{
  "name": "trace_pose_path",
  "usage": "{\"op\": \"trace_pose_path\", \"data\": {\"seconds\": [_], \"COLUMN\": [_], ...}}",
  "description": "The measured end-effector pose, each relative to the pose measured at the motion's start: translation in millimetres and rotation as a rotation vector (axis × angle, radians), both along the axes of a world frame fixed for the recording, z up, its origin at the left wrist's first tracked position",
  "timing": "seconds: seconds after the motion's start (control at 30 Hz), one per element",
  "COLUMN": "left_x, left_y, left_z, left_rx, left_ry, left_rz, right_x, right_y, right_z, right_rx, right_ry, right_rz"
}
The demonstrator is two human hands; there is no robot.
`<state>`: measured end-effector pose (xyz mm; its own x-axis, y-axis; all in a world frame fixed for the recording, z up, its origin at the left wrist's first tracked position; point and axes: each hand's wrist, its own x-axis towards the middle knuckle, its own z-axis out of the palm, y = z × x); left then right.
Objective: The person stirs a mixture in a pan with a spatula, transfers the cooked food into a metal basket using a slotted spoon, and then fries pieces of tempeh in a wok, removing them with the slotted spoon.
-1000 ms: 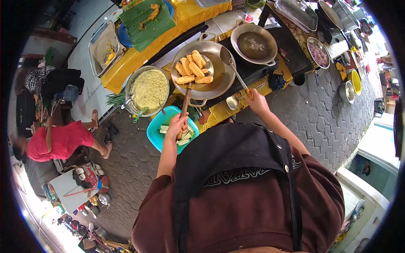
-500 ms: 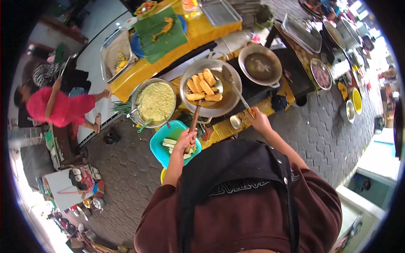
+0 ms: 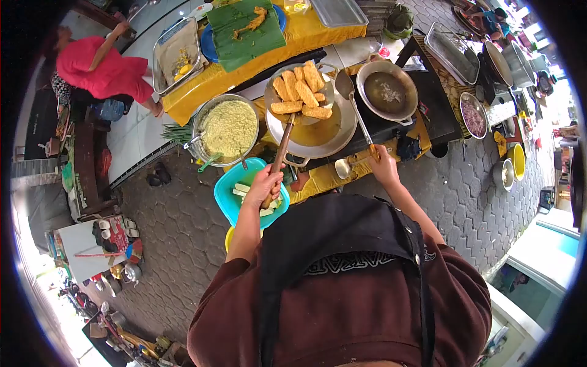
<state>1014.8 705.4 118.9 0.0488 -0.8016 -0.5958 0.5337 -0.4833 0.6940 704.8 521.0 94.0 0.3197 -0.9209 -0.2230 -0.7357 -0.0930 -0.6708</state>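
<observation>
Wearing a dark apron (image 3: pixel 342 238) over a maroon top, close under the camera. Gripping, with the left hand (image 3: pixel 264 183), the wooden handle of a skimmer (image 3: pixel 299 98), fingers wrapped fully around the shaft. Hovering just above a turquoise basin (image 3: pixel 227 194) holding pale cut strips. Closing the right hand (image 3: pixel 384 164) around the end of a long ladle (image 3: pixel 345 85), fingers curled tight on the handle. Lying just beside that hand, a second, smaller ladle (image 3: pixel 343 169) on the yellow cloth.

Carrying, on the skimmer's round mesh, a heap of golden fried pieces (image 3: pixel 301 92), lifted clear of the oil and sitting over the far rim of the wide wok (image 3: pixel 342 131). Pooling in the wok below, yellow oil. Resting the long ladle's bowl at the wok's far edge, near the fried pieces.

Sitting left of the wok, a metal bowl (image 3: pixel 202 116) full of yellow crumbly mix. Standing right of it, a second wok (image 3: pixel 387 92) with dark liquid on a black stove.

Lying farther off, a green banana leaf (image 3: pixel 244 30) on a yellow-clothed table, beside a metal tray (image 3: pixel 177 49). Bending over at the far left, a person in a red shirt (image 3: pixel 101 64).
</observation>
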Motion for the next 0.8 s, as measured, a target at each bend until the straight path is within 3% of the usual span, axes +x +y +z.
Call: {"op": "trace_pose_path", "data": {"seconds": [0.33,0.43,0.67,0.8], "left_x": [2,6,13,9], "left_y": [-22,-17,-20,-30], "left_z": [-38,-24,70,42], "left_rx": [0.072,0.048,-0.094,-0.104], "left_ry": [0.02,0.003,-0.125,-0.1], "left_rz": [0.004,0.004,0.023,0.032], "right_x": [-4,-11,-3,0], "right_y": [8,6,14,7], "right_z": [-16,-12,-1,-27], "right_rx": [0.03,-0.004,-0.075,0.027], "right_ry": [0.11,0.087,0.034,0.214], "right_rz": [0.001,0.002,0.009,0.083]}}
